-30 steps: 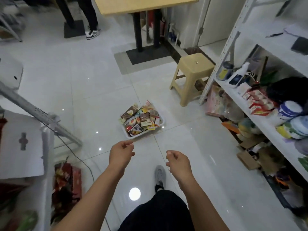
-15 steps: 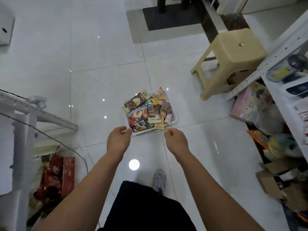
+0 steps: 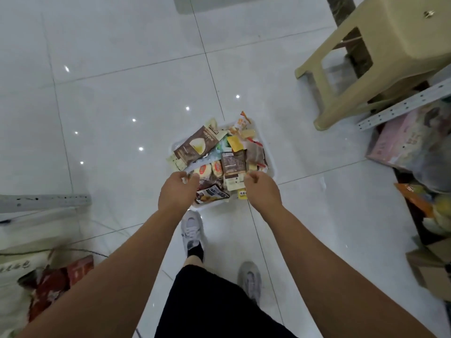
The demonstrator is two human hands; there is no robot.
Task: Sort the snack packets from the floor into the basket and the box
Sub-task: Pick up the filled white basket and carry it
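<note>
Below you on the white tiled floor (image 3: 117,69) sits the white basket (image 3: 210,206), heaped with snack packets (image 3: 233,164). Your left hand (image 3: 177,192) and right hand (image 3: 262,191) hang over its near edge, fingers loosely curled, gripping nothing. The largest brown packet (image 3: 195,147) pictures a pale cake; its print, like that on the yellow label (image 3: 242,193) by your right hand, is too blurred to read. A beige plastic stool (image 3: 390,45) stands to the right.

White basket (image 3: 272,164) on floor, heaped snack packets (image 3: 220,158)
</note>
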